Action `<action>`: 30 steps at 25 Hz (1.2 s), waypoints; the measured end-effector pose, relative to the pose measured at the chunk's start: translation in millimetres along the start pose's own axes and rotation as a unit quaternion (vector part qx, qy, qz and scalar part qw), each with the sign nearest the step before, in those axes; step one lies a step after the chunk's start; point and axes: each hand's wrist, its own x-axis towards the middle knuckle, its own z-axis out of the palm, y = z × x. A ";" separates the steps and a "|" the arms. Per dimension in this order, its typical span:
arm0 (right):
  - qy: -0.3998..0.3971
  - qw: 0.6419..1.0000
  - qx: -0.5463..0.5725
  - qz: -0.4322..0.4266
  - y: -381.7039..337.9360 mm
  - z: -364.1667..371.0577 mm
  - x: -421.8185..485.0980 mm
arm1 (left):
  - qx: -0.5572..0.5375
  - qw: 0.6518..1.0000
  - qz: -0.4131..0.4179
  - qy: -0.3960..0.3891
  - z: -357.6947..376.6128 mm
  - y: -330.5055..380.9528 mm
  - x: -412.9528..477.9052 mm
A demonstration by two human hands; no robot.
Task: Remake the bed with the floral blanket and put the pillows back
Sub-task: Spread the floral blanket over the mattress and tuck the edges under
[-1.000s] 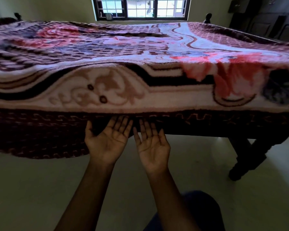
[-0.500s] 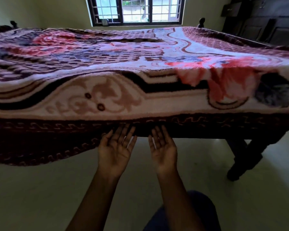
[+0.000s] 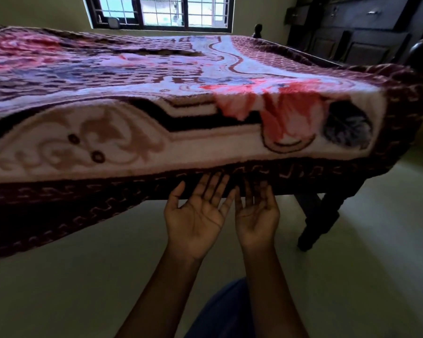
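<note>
With straight fingers (image 3: pixel 215 184), our left hand (image 3: pixel 195 218) and right hand (image 3: pixel 257 213) are touching the floral blanket (image 3: pixel 156 93) overhanging the bed (image 3: pixel 318 220); a window (image 3: pixel 161 11) is glowing beyond.

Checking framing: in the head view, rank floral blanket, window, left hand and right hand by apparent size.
1. floral blanket, by far.
2. window, cropped at top, left hand and right hand: all look alike; hands are nearer the camera, so unranked.
</note>
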 end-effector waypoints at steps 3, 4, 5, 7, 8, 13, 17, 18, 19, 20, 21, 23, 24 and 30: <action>-0.002 1.000 0.008 0.000 -3.7 1.5 -6.0 | 0.004 1.000 0.010 0.021 1.1 -0.7 2.1; -0.025 0.999 0.048 -0.003 -6.1 3.7 -8.1 | 0.000 1.000 0.013 0.017 1.4 -1.4 2.8; -0.052 0.995 0.088 -0.009 -7.2 5.3 -10.3 | -0.001 1.000 0.015 0.000 1.6 -2.0 3.3; -0.084 0.988 0.128 -0.013 -5.6 7.1 -13.2 | 0.000 0.999 0.017 -0.036 0.6 -1.8 3.7; -0.087 0.989 0.122 -0.016 -2.9 8.9 -14.2 | 0.001 0.999 0.017 -0.042 -0.1 -1.0 4.3; -0.047 0.996 0.070 -0.001 0.6 38.7 1.7 | 0.005 1.000 0.029 -0.004 18.6 -0.3 4.1; -0.035 0.999 0.011 0.018 -0.9 38.2 11.5 | 0.015 0.999 0.032 0.015 14.8 -9.3 3.2; -0.036 0.999 -0.004 0.027 -2.1 27.7 7.4 | 0.037 0.999 0.028 0.025 8.8 -10.3 1.1; -0.033 0.999 -0.019 0.035 -3.5 16.1 0.5 | 0.070 0.996 0.023 0.042 3.3 -9.9 -1.8; -0.024 0.998 -0.043 0.041 -5.4 4.7 -7.1 | 0.117 0.991 0.023 0.067 -0.8 -8.5 -4.4; -0.009 0.996 -0.076 0.044 -8.5 -3.5 -15.9 | 0.176 0.980 0.027 0.086 -3.2 -6.4 -7.7; -0.001 0.989 -0.140 0.044 -17.1 -13.1 -31.9 | 0.316 0.944 0.035 0.085 -3.2 -3.2 -18.2; -0.012 0.983 -0.179 0.040 -22.4 -13.9 -38.0 | 0.385 0.919 0.041 0.071 -1.8 -2.4 -24.0; -0.170 0.887 -0.416 -0.106 -59.3 53.8 -42.4 | 0.682 0.689 0.202 -0.142 55.1 15.1 -27.9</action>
